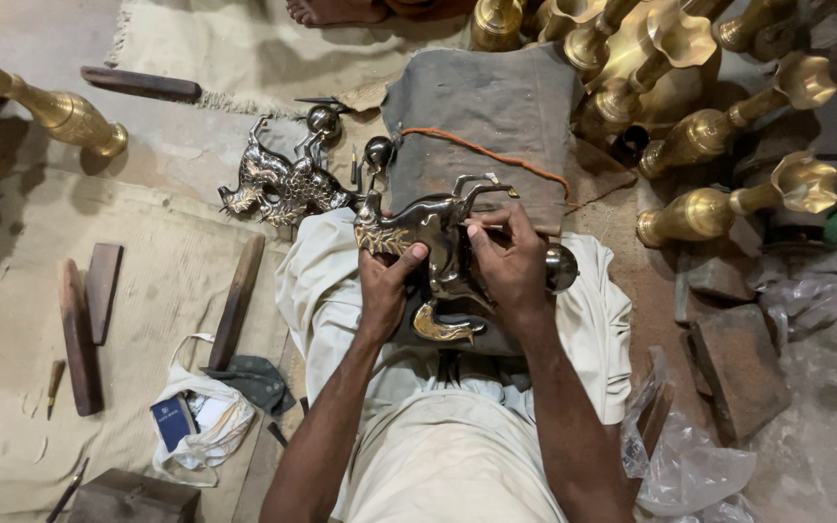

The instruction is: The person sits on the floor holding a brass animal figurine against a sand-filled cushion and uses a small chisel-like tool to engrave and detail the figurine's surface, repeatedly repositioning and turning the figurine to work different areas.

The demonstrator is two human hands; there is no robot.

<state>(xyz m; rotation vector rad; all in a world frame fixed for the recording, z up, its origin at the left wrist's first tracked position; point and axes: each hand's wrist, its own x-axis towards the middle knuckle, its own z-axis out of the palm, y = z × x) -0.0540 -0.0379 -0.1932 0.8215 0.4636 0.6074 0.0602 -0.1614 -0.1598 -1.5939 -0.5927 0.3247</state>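
The left hand (387,283) is closed around the brass figure (435,254), thumb over its body. The right hand (509,260) pinches a thin tool (485,227) against the figure's top. The figure is shiny, animal-shaped, resting on the lap. A second similar figure (281,184) lies up-left of the hands; several brass vases (719,208) stand up-right.

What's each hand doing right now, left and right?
Left hand: closed on the brass animal figure, steadying it on the lap.
Right hand: closed on a thin tool, tip on the figure.
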